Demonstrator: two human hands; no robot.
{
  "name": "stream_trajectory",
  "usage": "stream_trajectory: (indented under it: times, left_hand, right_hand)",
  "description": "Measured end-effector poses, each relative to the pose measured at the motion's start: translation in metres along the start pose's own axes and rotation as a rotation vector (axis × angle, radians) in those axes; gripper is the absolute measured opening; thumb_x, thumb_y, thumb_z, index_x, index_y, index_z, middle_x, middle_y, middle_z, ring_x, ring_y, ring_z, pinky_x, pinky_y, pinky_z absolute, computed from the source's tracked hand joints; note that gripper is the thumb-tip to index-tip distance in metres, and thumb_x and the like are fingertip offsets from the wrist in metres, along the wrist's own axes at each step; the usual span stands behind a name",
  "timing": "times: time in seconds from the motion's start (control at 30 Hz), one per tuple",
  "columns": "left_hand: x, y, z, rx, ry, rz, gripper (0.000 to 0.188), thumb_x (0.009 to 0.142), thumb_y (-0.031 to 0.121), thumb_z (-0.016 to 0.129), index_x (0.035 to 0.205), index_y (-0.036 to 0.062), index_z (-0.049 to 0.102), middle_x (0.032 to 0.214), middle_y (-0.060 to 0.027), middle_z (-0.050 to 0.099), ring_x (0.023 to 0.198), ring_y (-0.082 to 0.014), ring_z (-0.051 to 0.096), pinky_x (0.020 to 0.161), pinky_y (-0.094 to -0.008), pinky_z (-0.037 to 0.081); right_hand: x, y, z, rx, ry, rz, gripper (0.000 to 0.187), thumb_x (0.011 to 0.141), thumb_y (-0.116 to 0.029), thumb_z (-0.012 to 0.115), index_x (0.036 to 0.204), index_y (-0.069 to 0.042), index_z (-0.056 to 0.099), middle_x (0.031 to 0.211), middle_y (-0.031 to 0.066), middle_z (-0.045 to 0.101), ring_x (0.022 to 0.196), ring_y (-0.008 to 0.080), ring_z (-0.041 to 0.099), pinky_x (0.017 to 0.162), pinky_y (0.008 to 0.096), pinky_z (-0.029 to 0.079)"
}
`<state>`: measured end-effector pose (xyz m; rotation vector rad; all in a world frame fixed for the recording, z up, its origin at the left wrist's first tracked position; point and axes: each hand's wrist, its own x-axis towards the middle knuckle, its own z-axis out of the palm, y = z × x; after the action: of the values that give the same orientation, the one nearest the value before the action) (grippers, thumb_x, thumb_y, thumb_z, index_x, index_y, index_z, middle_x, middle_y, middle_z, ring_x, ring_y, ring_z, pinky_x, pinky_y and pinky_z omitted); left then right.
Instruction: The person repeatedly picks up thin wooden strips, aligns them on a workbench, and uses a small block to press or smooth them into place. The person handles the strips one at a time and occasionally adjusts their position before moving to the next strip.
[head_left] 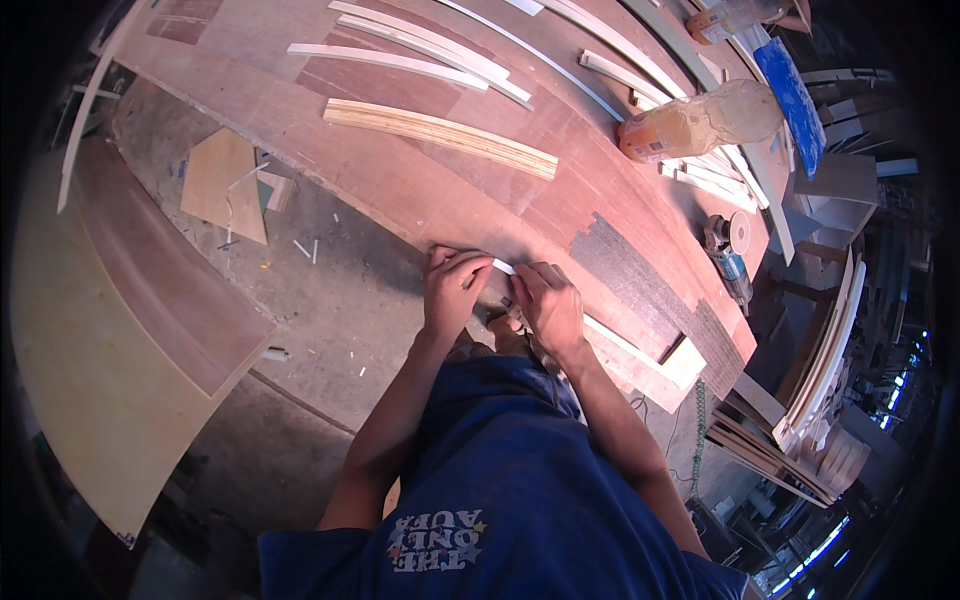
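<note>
Close in front of my body, at the near edge of the brown plywood bench, both hands meet around a small white strip. My left hand pinches one end with fingers bent together. The other end is between the closed fingertips of my right hand. Only the short middle of the strip shows; what it is made of I cannot tell. Right of my right hand, a long pale strip lies on the bench, running toward a pale wooden block.
Layered wood strip and several thin pale strips lie farther across the bench. At the right are an angle grinder, a large plastic bottle and a blue board. Curved panels stand left; plywood scrap is on the floor.
</note>
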<state>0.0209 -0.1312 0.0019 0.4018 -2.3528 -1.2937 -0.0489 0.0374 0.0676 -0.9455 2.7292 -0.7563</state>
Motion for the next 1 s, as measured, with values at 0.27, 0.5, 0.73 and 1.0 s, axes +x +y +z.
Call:
stream_trajectory:
  times: [0.27, 0.5, 0.73, 1.0]
  left_hand:
    - [-0.012, -0.010, 0.009, -0.009, 0.075, -0.006, 0.019, 0.082, 0.012, 0.084, 0.100, 0.0108, 0.080, 0.094, -0.0097, 0.077, 0.100, -0.0323, 0.068, 0.100, -0.0480, 0.048]
    - [-0.003, -0.005, 0.013, 0.253, -0.069, 0.128, 0.021, 0.084, 0.024, 0.079, 0.105, 0.0226, 0.078, 0.107, 0.0048, 0.070, 0.109, -0.0274, 0.061, 0.095, -0.0484, 0.048]
    - [0.002, -0.008, 0.013, 0.470, -0.210, 0.219, 0.024, 0.083, 0.023, 0.070, 0.104, 0.0260, 0.081, 0.112, 0.0083, 0.076, 0.118, -0.0197, 0.064, 0.102, -0.0482, 0.048]
    - [0.031, 0.003, -0.017, 0.326, -0.334, 0.234, 0.022, 0.081, 0.016, 0.077, 0.102, 0.0178, 0.083, 0.102, 0.0006, 0.079, 0.099, -0.0218, 0.075, 0.085, -0.0409, 0.060]
  right_hand:
    - [-0.005, 0.019, 0.020, 0.078, 0.049, -0.149, 0.017, 0.088, -0.009, 0.072, 0.104, -0.003, 0.069, 0.091, 0.0173, 0.068, 0.086, 0.0420, 0.066, 0.077, 0.0528, 0.054]
    - [-0.002, 0.017, 0.014, 0.083, 0.000, -0.039, 0.016, 0.101, -0.007, 0.072, 0.112, 0.003, 0.076, 0.102, 0.0214, 0.075, 0.088, 0.0376, 0.074, 0.075, 0.0474, 0.059]
    - [-0.003, 0.011, 0.012, 0.101, 0.008, -0.030, 0.017, 0.100, -0.006, 0.072, 0.113, 0.003, 0.076, 0.096, 0.0214, 0.074, 0.080, 0.0372, 0.073, 0.069, 0.0473, 0.058]
    - [-0.002, 0.010, -0.004, -0.005, 0.015, -0.057, 0.020, 0.094, -0.011, 0.078, 0.113, -0.004, 0.078, 0.103, 0.0199, 0.078, 0.091, 0.0397, 0.076, 0.080, 0.0480, 0.060]
